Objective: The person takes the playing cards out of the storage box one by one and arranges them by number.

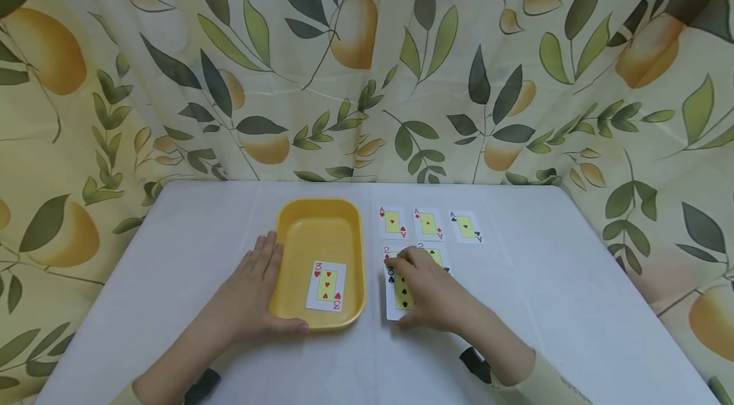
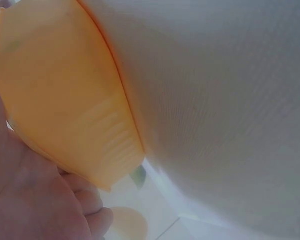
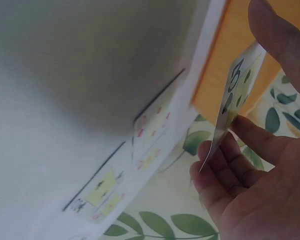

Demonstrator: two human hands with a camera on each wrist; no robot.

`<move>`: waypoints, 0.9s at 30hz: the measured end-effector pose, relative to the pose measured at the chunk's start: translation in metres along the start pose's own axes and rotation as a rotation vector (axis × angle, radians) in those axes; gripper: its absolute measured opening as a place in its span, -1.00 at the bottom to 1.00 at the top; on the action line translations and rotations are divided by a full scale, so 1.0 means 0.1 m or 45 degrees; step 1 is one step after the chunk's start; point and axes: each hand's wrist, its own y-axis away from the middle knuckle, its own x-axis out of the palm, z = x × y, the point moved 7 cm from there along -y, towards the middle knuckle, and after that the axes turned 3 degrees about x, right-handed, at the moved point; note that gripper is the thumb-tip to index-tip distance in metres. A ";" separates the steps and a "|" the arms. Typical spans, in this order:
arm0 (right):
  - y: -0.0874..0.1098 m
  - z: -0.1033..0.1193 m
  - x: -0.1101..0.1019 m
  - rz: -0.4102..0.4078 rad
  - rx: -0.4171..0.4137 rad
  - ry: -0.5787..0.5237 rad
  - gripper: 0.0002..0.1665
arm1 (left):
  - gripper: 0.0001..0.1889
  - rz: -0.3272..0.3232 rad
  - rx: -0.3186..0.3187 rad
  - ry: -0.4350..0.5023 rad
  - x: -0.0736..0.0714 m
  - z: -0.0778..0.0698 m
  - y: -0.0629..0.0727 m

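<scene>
Between the fingertips and thumb of my right hand (image 1: pixel 430 287) is a black three playing card (image 1: pixel 403 293), held over the table below the twos. In the right wrist view the card (image 3: pixel 235 92) stands tilted, gripped by its edges and raised off the cloth. My left hand (image 1: pixel 252 293) lies along the left side of a yellow tray (image 1: pixel 362 252), fingers straight and thumb by its near edge. Inside the tray, a three of hearts (image 1: pixel 325 287) lies face up. The left wrist view shows the tray's outer wall (image 2: pixel 65 90) beside the palm.
Three aces lie in a row at the back: ace of hearts (image 1: pixel 392 223), ace of diamonds (image 1: pixel 428 224) and a black ace (image 1: pixel 466 227). Under them are two twos, including a black two (image 1: pixel 434 255), partly covered by my right hand. A white cloth (image 1: pixel 527 265) covers the table.
</scene>
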 end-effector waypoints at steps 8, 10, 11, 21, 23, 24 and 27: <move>0.07 -0.06 0.18 0.051 -0.014 0.011 0.28 | 0.56 0.008 -0.007 0.003 -0.01 -0.01 0.01; 0.08 -0.07 0.21 0.065 -0.018 0.007 0.28 | 0.56 0.008 -0.009 0.000 -0.01 -0.01 0.01; 0.08 -0.07 0.22 0.069 -0.022 0.009 0.27 | 0.55 0.006 -0.009 -0.001 -0.02 -0.01 0.01; 0.12 -0.10 0.33 0.098 -0.032 -0.019 0.22 | 0.56 0.006 -0.014 0.001 -0.02 -0.01 0.00; 0.12 -0.11 0.34 0.098 -0.034 -0.021 0.22 | 0.56 0.010 -0.020 0.002 -0.02 -0.01 0.00; 0.12 -0.11 0.34 0.099 -0.034 -0.020 0.22 | 0.56 0.015 -0.022 0.002 -0.02 -0.01 0.00; 0.12 -0.12 0.35 0.102 -0.041 -0.016 0.23 | 0.56 0.015 -0.019 0.002 -0.02 -0.01 0.01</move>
